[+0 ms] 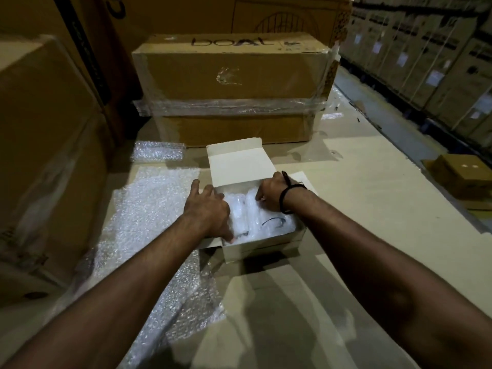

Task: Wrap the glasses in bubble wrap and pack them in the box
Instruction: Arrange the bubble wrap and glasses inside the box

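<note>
The white box (263,246) sits open on the floor (359,235), which is covered with cardboard sheets, and its lid flap (234,161) stands up at the far side. Inside it lie the glasses (274,222), bundled in bubble wrap, with a dark rim showing through near the box's right wall.

The left hand (207,206) rests over the box's left wall with its fingers spread apart and straight, and the thumb reaches to the bundle at the near left corner. The right hand (271,193), with a black band (286,198) on the wrist, is at the far right corner. Its fingers are curled down onto the wrap, though I cannot tell whether they pinch it or only press.

A loose bubble sheet (149,222) lies on the floor just left of the box, and a smaller piece (159,151) lies beyond it. A large taped carton (231,83) stands behind the box.
</note>
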{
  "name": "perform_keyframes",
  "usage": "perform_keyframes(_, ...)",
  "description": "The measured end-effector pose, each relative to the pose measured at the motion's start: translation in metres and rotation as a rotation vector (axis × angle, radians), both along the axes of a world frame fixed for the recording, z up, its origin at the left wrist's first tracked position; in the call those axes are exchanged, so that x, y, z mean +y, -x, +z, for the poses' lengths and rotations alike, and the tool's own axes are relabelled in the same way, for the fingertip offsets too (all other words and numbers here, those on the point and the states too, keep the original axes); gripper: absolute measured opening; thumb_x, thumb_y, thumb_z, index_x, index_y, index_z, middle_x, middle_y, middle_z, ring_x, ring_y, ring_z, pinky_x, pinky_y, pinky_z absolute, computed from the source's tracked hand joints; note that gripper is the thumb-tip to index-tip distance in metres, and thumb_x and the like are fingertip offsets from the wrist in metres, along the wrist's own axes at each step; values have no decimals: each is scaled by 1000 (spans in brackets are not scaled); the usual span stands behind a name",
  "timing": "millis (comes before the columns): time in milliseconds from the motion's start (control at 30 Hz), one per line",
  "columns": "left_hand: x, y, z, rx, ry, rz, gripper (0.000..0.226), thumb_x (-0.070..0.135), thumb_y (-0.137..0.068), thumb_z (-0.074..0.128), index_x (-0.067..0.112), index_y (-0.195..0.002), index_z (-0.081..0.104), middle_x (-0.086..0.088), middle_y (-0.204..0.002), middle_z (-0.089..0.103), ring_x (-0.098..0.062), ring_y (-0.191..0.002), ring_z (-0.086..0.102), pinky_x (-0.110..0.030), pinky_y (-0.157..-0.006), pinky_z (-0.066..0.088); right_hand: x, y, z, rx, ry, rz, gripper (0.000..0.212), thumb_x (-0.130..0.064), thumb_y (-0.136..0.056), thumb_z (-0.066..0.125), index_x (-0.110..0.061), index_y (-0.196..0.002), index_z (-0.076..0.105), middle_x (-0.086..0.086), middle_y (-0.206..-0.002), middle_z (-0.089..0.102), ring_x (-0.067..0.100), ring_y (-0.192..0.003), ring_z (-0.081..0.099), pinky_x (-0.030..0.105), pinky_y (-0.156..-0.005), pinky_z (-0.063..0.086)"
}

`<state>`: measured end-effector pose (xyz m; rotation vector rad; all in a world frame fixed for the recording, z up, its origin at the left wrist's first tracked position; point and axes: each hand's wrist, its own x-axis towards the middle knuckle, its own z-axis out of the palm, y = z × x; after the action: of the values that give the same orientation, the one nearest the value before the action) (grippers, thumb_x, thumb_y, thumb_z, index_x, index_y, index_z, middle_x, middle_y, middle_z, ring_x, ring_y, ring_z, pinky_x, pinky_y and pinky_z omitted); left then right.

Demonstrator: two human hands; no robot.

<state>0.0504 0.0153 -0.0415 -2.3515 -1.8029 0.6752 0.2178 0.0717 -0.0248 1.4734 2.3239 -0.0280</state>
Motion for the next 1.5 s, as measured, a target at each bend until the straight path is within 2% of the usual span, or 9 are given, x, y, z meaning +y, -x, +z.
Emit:
perform_keyframes(200,-1,-4,2,-40,76,89,73,75,-75,57,28,-131,59,-4,-160,24,-31,-148,9,-62,-113,-5,17,20,-13,-41,57,32,40,-55,-80,60,-24,-105,67,1,-108,68,25,-100,62,41,-92,48)
perform_keyframes(533,-5,-10,-7,-55,67,133,84,90,-69,41,35,-130,60,-5,-161,22,-37,-148,3,-65,-111,-4,14,29,-20,-14,28,-2,42,-44,-77,71,-20,-111,63,9,-113,64,30,-103,58,39,-87,50)
perform_keyframes(667,-6,-7,-7,-74,72,127,80,90,-70,42,34,-124,64,-4,-160,24,-36,-147,6,-62,-112,-1,18,7,5,33,112,77,51,-48,-85,63,-27,-131,55,-3,-133,55,25,-122,48,35,-100,37)
perform_keyframes(767,-20,-5,-5,-190,-61,156,68,83,-76,45,33,-116,68,-2,-155,35,-31,-143,21,-56,-112,6,21,-27,21,74,60,71,47,-57,-77,67,-33,-117,60,1,-124,58,25,-121,45,41,-103,31)
perform_keyframes(933,-39,-25,-5,-536,-203,-70,33,53,-95,46,33,-111,68,13,-124,62,-17,-114,45,-41,-96,26,9,-52,6,-168,120,127,71,-78,-58,64,-41,-118,57,2,-133,49,24,-131,36,46,-108,30)
perform_keyframes(1033,-43,-32,-9,-623,20,-91,42,51,-100,35,29,-78,63,4,-83,65,-19,-83,48,-43,-95,35,2,-49,-8,-267,87,181,70,-79,-62,58,-36,-118,60,-2,-142,46,26,-144,13,54,-115,7)
perform_keyframes(1233,-44,-27,-10,-641,130,-83,59,62,-99,24,24,-77,64,1,-64,53,-19,-71,49,-36,-73,42,-4,-57,-8,-342,84,202,66,-75,-74,50,-35,-126,57,-7,-151,33,26,-147,-1,64,-110,-7)
perform_keyframes(1333,-45,-24,-10,-734,179,-19,65,64,-97,22,21,-82,68,-2,-68,61,-20,-73,59,-35,-77,42,-6,-61,-5,-365,41,219,64,-71,-77,51,-33,-130,55,-7,-154,28,24,-147,-3,63,-110,-9)
perform_keyframes(1500,-48,-43,-2,-505,256,59,91,73,-88,1,20,-116,70,-12,-101,68,-26,-105,57,-43,-101,34,-2,-53,-27,-348,46,216,66,-68,-79,51,-23,-126,58,1,-152,33,22,-147,-4,58,-107,-18)
